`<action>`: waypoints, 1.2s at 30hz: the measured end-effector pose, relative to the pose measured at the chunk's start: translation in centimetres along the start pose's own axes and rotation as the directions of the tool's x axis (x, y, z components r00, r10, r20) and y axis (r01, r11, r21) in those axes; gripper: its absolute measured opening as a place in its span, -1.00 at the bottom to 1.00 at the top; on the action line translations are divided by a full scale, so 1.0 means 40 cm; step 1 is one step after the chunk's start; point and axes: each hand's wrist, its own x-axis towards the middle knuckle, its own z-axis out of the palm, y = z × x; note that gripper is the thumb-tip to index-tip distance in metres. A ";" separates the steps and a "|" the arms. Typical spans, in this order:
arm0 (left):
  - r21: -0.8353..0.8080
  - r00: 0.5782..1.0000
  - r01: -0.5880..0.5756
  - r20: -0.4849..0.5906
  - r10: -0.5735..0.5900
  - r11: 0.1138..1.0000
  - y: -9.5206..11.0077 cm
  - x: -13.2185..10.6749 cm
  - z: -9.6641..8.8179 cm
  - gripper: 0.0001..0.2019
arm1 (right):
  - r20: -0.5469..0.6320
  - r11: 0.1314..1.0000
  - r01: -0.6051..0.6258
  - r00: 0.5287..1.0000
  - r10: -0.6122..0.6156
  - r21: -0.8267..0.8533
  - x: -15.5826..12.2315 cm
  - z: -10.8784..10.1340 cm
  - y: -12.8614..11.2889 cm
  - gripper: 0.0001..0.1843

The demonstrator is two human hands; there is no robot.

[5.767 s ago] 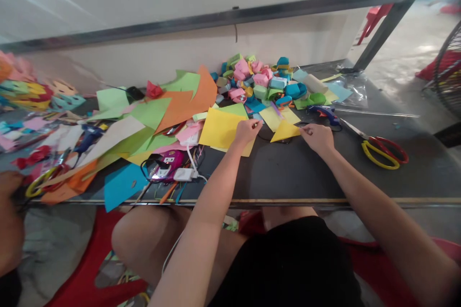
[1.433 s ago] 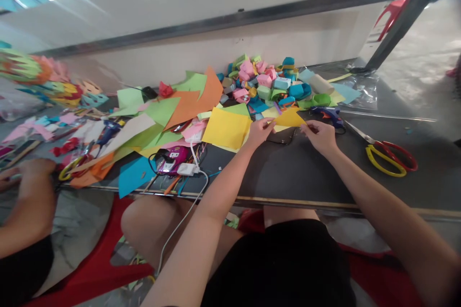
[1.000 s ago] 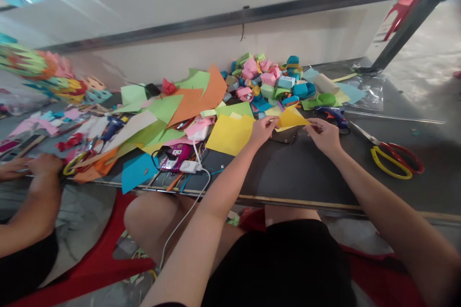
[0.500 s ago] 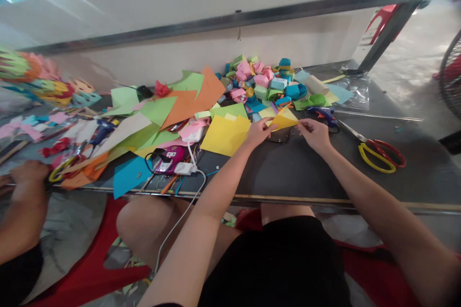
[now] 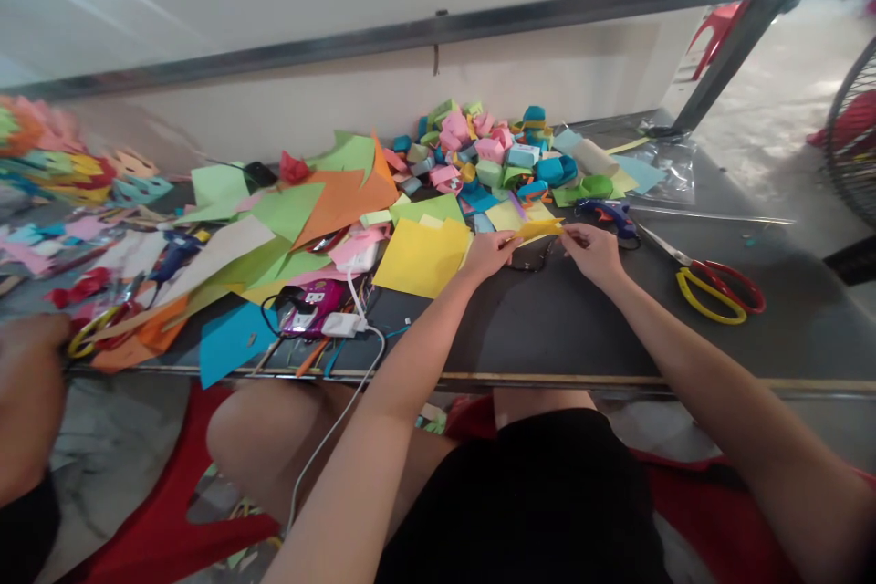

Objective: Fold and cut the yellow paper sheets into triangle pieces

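Note:
Between my two hands a small piece of yellow paper (image 5: 537,230) is held a little above the table, seen nearly edge-on. My left hand (image 5: 490,255) pinches its left end, and my right hand (image 5: 592,252) pinches its right end. A larger yellow sheet (image 5: 421,257) lies just left of my left hand. Beyond the held paper is a heap of small folded paper pieces (image 5: 489,151) in pink, blue and green. A blue glue gun (image 5: 608,213) lies behind my right hand. To its right rest scissors (image 5: 718,287) with one red and one yellow handle.
A purple power strip (image 5: 315,308) with a white plug and cable sits at the front left. Coloured sheets (image 5: 346,201) overlap across the left side. A co-worker's arm (image 5: 31,392) reaches in at far left. The table's front edge (image 5: 561,380) runs above my lap.
The yellow paper has tilted from a broad triangle to a narrow strip in my hands. Both hands keep their pinch. The view has shifted slightly, and the co-worker's arm sits further left.

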 end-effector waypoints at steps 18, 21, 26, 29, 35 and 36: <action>-0.091 0.978 0.004 -0.209 -0.023 0.996 -0.020 0.009 0.018 -0.79 | 0.272 0.979 -0.015 0.961 -0.042 0.205 -0.009 -0.009 -0.024 -0.34; -0.121 0.980 -0.013 -0.196 -0.011 0.993 -0.023 0.011 0.018 -0.80 | 0.244 0.989 0.020 0.968 -0.056 0.147 -0.009 -0.003 -0.015 -0.38; -0.212 0.982 -0.024 -0.187 -0.017 0.977 -0.023 0.015 0.016 -0.76 | 0.266 0.997 0.052 0.962 -0.065 0.056 -0.004 0.000 -0.010 -0.49; -0.308 0.969 -0.056 -0.247 -0.023 0.950 -0.019 0.013 0.019 -0.72 | 0.255 0.994 0.103 0.962 -0.094 -0.024 -0.001 -0.004 -0.015 -0.53; -0.525 0.959 -0.056 -0.266 -0.102 0.849 -0.013 0.009 0.030 -0.51 | 0.463 0.992 0.129 0.880 -0.107 -0.016 0.007 -0.030 -0.023 -0.49; -0.534 0.960 -0.055 -0.261 -0.103 0.844 -0.013 0.010 0.030 -0.49 | 0.487 0.993 0.118 0.867 -0.106 0.006 0.008 -0.033 -0.024 -0.48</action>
